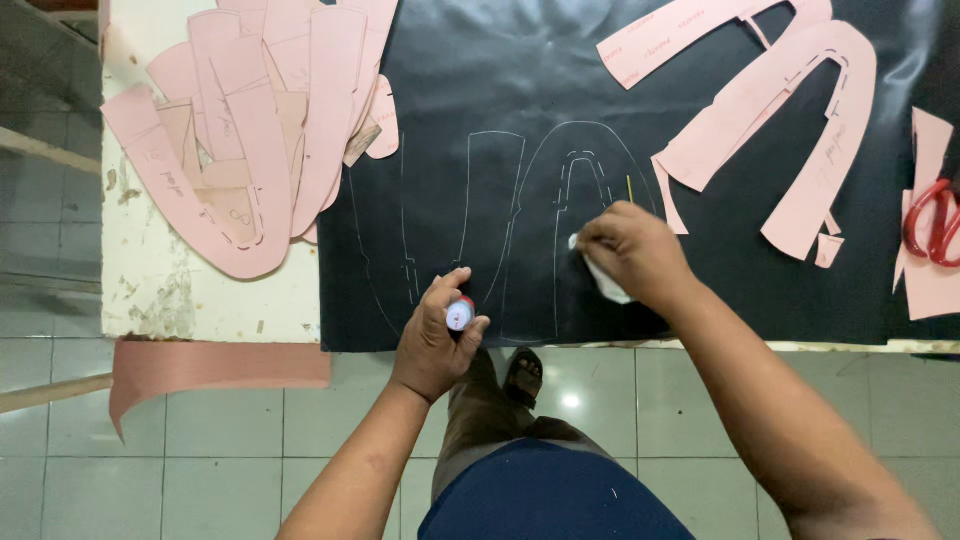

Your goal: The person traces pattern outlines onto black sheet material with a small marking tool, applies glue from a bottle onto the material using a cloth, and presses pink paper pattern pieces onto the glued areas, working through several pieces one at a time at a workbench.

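A black sheet [480, 90] lies over the worktable, with thin pale outlines of shoe-part shapes [560, 200] traced on it. My right hand [632, 252] presses a small white cloth [605, 280] against the sheet beside the arch-shaped outline, and a thin yellowish stick [629, 189] pokes up just above its knuckles. My left hand [436, 338] rests at the table's near edge, closed around a small bottle with a red-and-white cap [460, 314].
A heap of pink paper patterns [250, 130] lies on the white tabletop at the left. More pink patterns [770, 110] lie on the sheet at the upper right. Red scissors [930, 220] rest at the right edge. A pink strip [210, 365] hangs off the front edge over tiled floor.
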### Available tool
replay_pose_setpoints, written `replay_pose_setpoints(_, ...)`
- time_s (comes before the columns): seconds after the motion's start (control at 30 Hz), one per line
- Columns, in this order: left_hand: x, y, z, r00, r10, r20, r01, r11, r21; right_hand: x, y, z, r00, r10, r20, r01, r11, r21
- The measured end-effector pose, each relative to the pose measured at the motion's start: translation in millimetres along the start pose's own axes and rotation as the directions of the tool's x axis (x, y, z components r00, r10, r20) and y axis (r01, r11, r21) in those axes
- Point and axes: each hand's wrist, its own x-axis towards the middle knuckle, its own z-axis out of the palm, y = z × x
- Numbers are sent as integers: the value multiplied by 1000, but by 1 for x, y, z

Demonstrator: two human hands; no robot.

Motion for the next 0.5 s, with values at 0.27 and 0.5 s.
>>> replay_pose_setpoints(0.27, 0, 0, 1, 1000, 7, 3, -8, 999, 44, 13, 15, -4, 944, 185, -274, -190, 982, 10)
replay_pose_setpoints(0.5, -1, 1, 1, 1000, -4, -2, 4, 1000, 16, -3, 0, -5, 992, 121, -47, -118, 991, 68)
